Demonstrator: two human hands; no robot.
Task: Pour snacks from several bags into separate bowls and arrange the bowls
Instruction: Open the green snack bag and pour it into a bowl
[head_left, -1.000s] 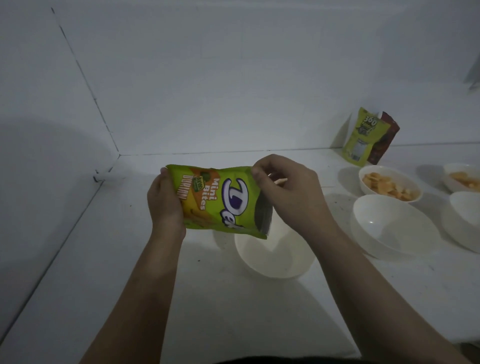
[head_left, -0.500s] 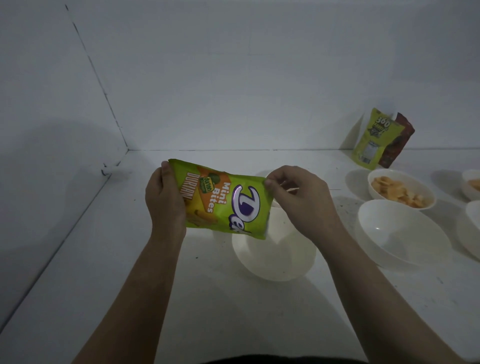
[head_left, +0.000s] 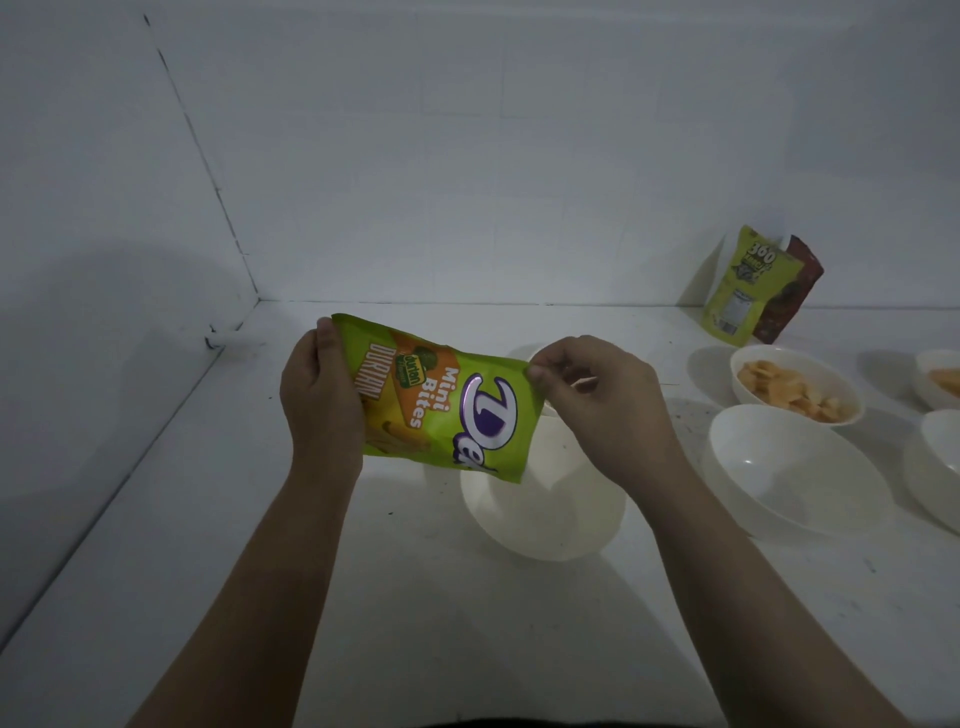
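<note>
Smooth round white bowl on the flat white counter, with nothing seen inside. Just above the bowl, held sideways, shiny crinkly green snack bag. Left of the bowl, left hand wrapped around the bag's bottom end. Above the bowl, right hand pinching the bag's top corner.

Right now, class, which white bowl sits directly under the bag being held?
The empty bowl between the forearms, below the green snack bag's lower end. The other bowls stand off to the right.
</note>
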